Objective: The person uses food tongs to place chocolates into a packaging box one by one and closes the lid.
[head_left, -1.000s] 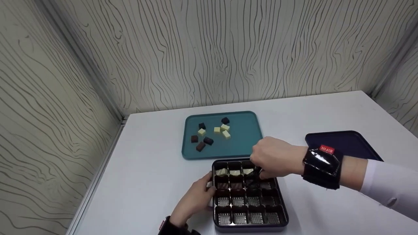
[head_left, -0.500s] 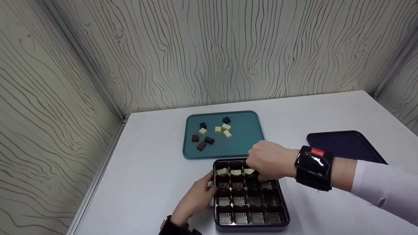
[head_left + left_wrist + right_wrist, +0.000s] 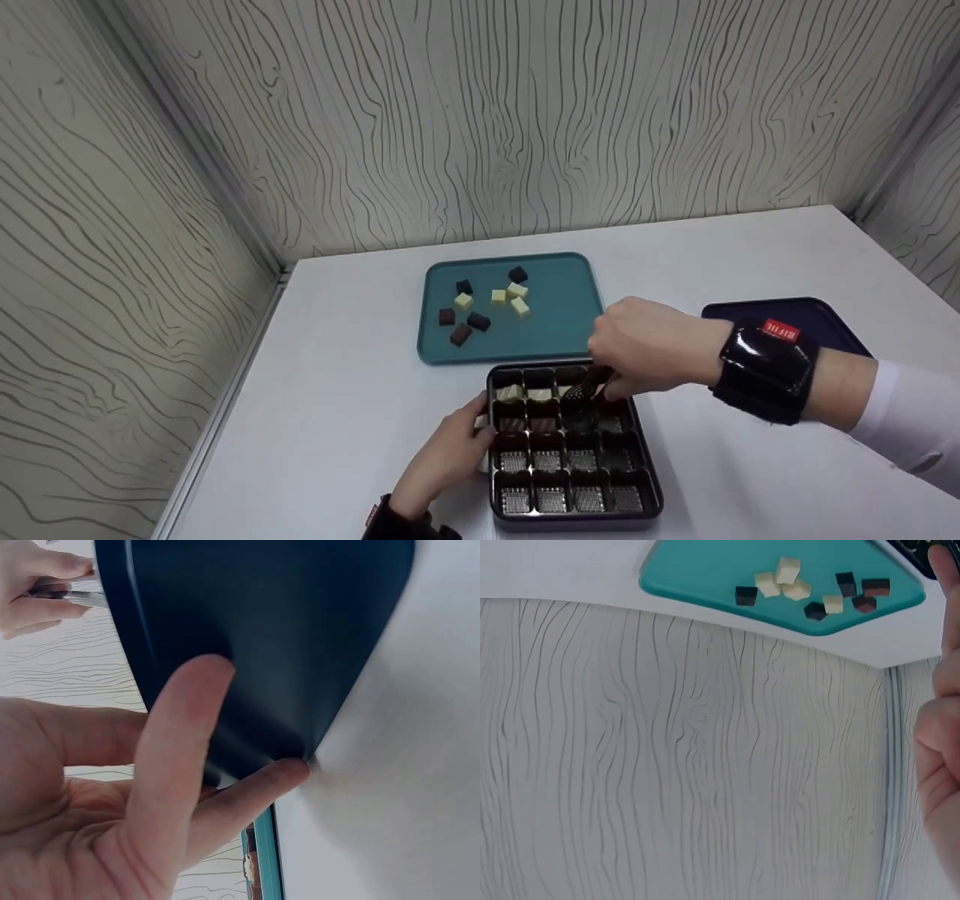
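My right hand (image 3: 652,345) holds dark tongs (image 3: 579,391) with dotted tips over the upper right of a black divided box (image 3: 652,480). In the left wrist view, the pinched handle of the tongs (image 3: 84,598) shows silvery. White chocolates (image 3: 510,394) sit in the box's back row, and striped brown chocolates (image 3: 543,426) in the second row. Under the tongs, the second-row contents are too dark to tell. My left hand (image 3: 448,456) rests against the box's left side, its thumb and fingers fairly straight on the dark outer wall (image 3: 277,637) in the left wrist view.
Behind the box lies a teal tray (image 3: 559,307) with several loose white and brown chocolates (image 3: 460,334). A dark blue tray (image 3: 780,322) stands at the right, partly behind the right wrist. Patterned panels (image 3: 480,127) enclose the white table (image 3: 337,375).
After dipping lower over the box, my right hand has moved up and to the right with the tongs. Their dotted tips now show above the second row. The left hand stays put.
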Action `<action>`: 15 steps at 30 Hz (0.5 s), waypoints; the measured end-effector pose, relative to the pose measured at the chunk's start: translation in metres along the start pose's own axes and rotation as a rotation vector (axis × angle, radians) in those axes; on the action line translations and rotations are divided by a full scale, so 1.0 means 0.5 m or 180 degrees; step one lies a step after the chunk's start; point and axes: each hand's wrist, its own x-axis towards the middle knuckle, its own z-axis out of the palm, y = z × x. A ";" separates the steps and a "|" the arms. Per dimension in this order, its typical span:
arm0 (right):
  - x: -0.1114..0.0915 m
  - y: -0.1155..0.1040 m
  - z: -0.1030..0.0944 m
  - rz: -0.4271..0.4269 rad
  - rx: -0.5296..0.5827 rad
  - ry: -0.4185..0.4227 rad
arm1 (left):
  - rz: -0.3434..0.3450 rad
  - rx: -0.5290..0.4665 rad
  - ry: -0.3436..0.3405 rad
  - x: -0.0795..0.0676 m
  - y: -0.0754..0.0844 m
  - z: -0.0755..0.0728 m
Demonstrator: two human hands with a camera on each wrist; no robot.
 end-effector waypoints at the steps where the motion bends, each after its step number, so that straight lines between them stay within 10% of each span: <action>1: -0.005 0.006 -0.003 0.0047 0.0116 -0.0007 | 0.0000 -0.0001 0.0001 0.000 0.000 0.000; 7: -0.031 0.048 -0.009 0.0541 0.0654 0.0092 | -0.0017 0.0007 0.0003 0.001 0.000 0.001; 15: -0.046 0.070 0.036 0.1179 0.0499 0.0556 | -0.0013 -0.0010 -0.0008 0.001 -0.003 0.000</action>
